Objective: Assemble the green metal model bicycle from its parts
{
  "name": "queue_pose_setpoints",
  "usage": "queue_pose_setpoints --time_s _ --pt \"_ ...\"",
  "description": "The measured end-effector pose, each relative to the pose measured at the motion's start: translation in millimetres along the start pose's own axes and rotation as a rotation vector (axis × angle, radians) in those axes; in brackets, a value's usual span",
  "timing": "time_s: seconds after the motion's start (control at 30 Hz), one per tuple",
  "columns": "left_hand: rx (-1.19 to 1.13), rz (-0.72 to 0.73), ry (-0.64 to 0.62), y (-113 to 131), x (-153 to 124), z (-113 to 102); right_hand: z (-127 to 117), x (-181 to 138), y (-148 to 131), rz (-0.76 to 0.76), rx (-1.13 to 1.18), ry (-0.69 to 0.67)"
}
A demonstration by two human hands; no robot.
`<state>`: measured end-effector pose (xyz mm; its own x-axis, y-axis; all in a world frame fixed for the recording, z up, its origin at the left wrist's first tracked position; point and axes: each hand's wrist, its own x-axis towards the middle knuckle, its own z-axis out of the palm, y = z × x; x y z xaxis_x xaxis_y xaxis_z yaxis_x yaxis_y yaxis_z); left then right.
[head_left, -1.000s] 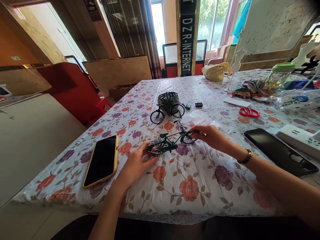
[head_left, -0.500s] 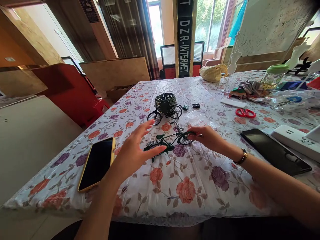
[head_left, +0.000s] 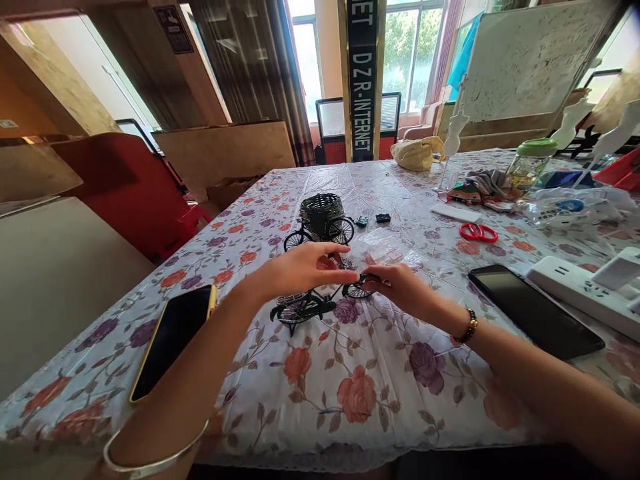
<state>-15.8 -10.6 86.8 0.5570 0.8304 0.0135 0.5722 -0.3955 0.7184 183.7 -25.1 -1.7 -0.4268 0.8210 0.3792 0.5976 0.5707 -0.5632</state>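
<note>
A dark green model bicycle stands on the flowered tablecloth, its rear rack and wheel to the left. My right hand pinches its front wheel between thumb and fingers. Across the bicycle's front end reaches my left hand, thumb and index finger stretched out with a gap between them. It hides the handlebar and saddle, so whether it touches them is unclear. Just behind stands a second, black model bicycle, in front of a dark woven basket.
Two small dark pieces, one a black block, lie beyond the hands near clear plastic film. To the right are red-handled scissors, a black phone and a white power strip. A yellow-cased phone lies left, beneath my left forearm.
My left hand has moved right and forward, from above the rear of the green bicycle to its front end. My right hand stays on the front wheel. The view has shifted slightly.
</note>
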Motion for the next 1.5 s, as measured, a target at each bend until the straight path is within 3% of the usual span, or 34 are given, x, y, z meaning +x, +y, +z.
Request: queue_pose_setpoints --time_s 0.17,0.6,0.87,1.0,1.13,1.3,1.5 --pt "-0.426 -0.199 -0.048 -0.1 10.3 -10.4 0.6 -0.4 1.7 -0.002 -0.011 0.008" --pt "-0.474 -0.248 -0.073 -16.1 11.2 -8.0 1.1 -0.4 2.1 -0.003 -0.015 -0.003" --pt "-0.25 -0.165 -0.12 2.8 -0.6 -8.6 0.8 0.2 1.7 0.017 0.009 0.001" --pt "-0.157 -0.163 -0.084 7.8 -0.7 -7.4 0.4 0.5 1.5 0.025 0.021 -0.004" --pt "-0.102 -0.151 -0.087 6.9 0.0 -9.4 0.0 0.2 1.3 0.034 0.033 0.001" --pt "-0.029 -0.064 -0.175 0.7 -3.5 -13.6 -0.8 0.6 0.2 0.055 0.088 0.002" --pt "0.051 -0.034 -0.152 -3.3 2.4 -17.8 -5.8 3.7 0.3 0.125 0.239 0.028"
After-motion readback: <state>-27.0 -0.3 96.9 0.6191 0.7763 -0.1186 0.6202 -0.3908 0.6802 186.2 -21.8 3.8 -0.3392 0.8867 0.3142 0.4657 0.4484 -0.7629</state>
